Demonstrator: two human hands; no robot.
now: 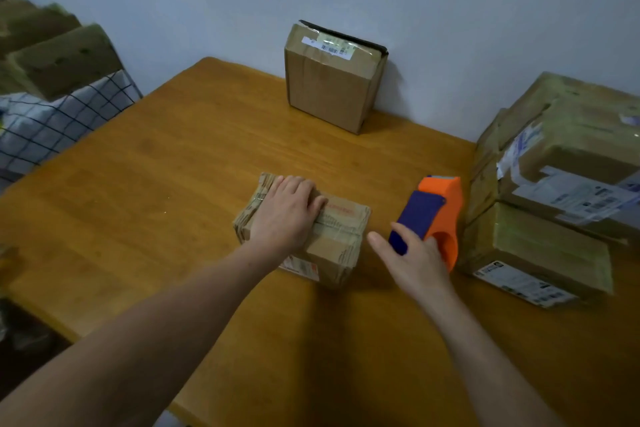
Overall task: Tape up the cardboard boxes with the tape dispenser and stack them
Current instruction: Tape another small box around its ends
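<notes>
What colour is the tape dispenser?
The tape dispenser is orange with a dark blue part; head view.

Dim, soft overhead light; edges blurred, wide-angle warped.

A honey-coloured wooden counter (156, 184) fills the middle. A pale bluish wall (450, 10) rises behind it at twelve o'clock. At nine o'clock, past the counter's edge, lies a white cloth (52, 125) with a dark grid pattern.

1. I see a home room, I think: a wooden table (173, 166) stands against a plain wall (450, 10).
2. At the left lies checked cloth (52, 125).
3. Labelled parcels (554, 184) are piled on the right.
</notes>
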